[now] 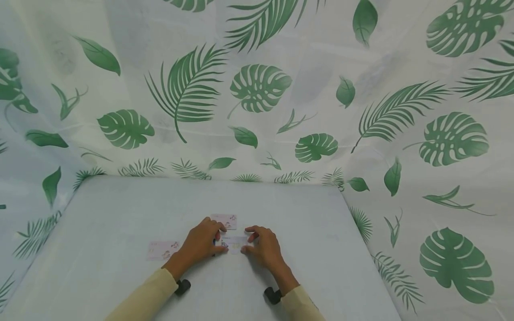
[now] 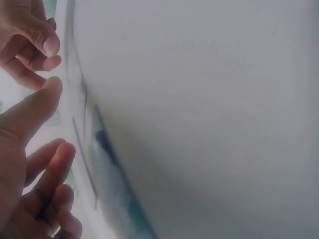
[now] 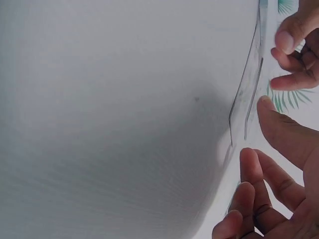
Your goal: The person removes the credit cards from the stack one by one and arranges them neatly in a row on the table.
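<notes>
Three small pale cards with pink floral print lie on a white table [image 1: 120,214]. One card [image 1: 234,244] sits between my hands. My left hand [image 1: 222,239] grips its left end with curled thumb and fingers, and my right hand [image 1: 246,240] grips its right end the same way. A second card [image 1: 225,220] lies just beyond the left hand's fingers. The third card [image 1: 161,250] lies left of the left wrist. In the wrist views the card edges [image 2: 83,130] [image 3: 246,104] show edge-on beside my left thumb [image 2: 35,109] and right thumb [image 3: 279,129].
A white curtain with green leaf print [image 1: 257,89] hangs behind and to both sides of the table. The table's right edge [image 1: 361,249] runs close to the curtain. Black wrist mounts [image 1: 182,286] [image 1: 273,295] sit under my cream sleeves.
</notes>
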A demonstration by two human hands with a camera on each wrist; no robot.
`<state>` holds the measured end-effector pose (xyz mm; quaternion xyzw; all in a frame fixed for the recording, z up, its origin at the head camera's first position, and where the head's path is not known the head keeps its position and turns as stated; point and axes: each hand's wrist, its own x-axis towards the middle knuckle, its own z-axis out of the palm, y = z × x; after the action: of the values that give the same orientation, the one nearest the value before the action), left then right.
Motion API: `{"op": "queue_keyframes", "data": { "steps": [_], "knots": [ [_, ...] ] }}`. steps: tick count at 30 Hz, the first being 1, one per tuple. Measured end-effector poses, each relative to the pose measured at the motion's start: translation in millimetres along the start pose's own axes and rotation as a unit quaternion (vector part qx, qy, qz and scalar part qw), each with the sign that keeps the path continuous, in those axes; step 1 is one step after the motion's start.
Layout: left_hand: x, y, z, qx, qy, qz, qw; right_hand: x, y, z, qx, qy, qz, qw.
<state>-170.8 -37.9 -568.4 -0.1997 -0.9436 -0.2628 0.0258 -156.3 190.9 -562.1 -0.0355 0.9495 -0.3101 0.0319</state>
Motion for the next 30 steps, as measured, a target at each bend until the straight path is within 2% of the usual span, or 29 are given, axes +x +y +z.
{"op": "queue_keyframes", "data": {
  "steps": [14,24,30],
  "knots": [
    [12.1,-13.1,-21.2,0.017,-0.005,-0.027,0.9995,25.6,-5.3,1.0,0.02,0.018,-0.014,1.0],
    [18.9,-27.4,-24.7,0.026,0.002,-0.023,0.9994,37.6,-12.3,2.2,0.034,0.016,0.009,0.999],
    [22.8,-33.9,-21.8,0.041,0.0,-0.024,0.9989,43.0,-13.3,6.4,0.031,0.01,0.011,0.999]
  ]
}}
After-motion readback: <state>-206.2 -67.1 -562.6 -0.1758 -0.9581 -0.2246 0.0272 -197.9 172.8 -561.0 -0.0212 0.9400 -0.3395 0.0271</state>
